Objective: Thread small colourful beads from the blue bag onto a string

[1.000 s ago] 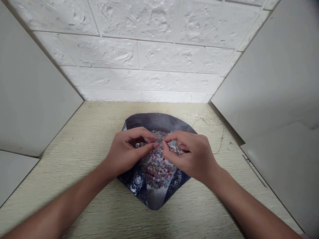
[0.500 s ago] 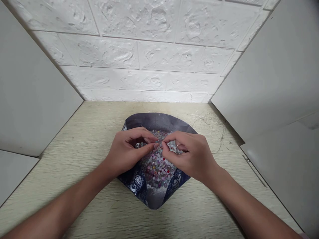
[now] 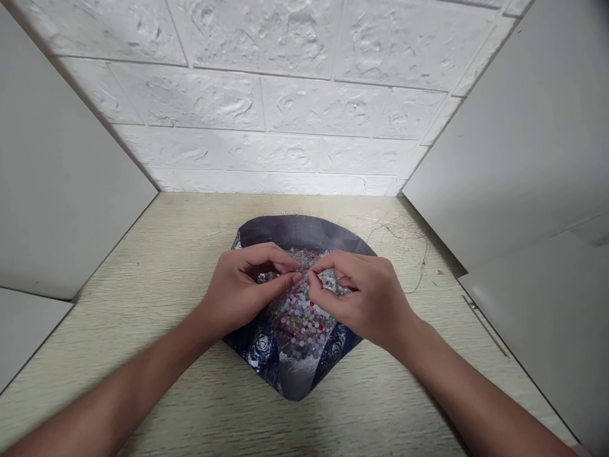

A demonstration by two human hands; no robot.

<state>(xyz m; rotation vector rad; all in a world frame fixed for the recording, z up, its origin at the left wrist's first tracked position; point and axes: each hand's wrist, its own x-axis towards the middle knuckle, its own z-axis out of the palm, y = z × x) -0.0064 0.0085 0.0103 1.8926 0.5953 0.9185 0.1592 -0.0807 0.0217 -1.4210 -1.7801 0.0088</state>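
A dark blue patterned cloth [image 3: 295, 231] lies folded into a cone shape on the pale wooden table [image 3: 166, 254]. A heap of small coloured beads [image 3: 299, 324] fills its middle. My left hand [image 3: 242, 289] and my right hand [image 3: 366, 298] hover over the beads, fingertips meeting above the heap. Both hands are closed in a pinch. What sits between the fingertips is too small to name.
Thin tangled thread [image 3: 404, 244] lies on the table right of the cloth. A white brick-textured wall [image 3: 285, 108] closes the back. Grey panels stand at the left [image 3: 57, 190] and right [image 3: 514, 165] sides.
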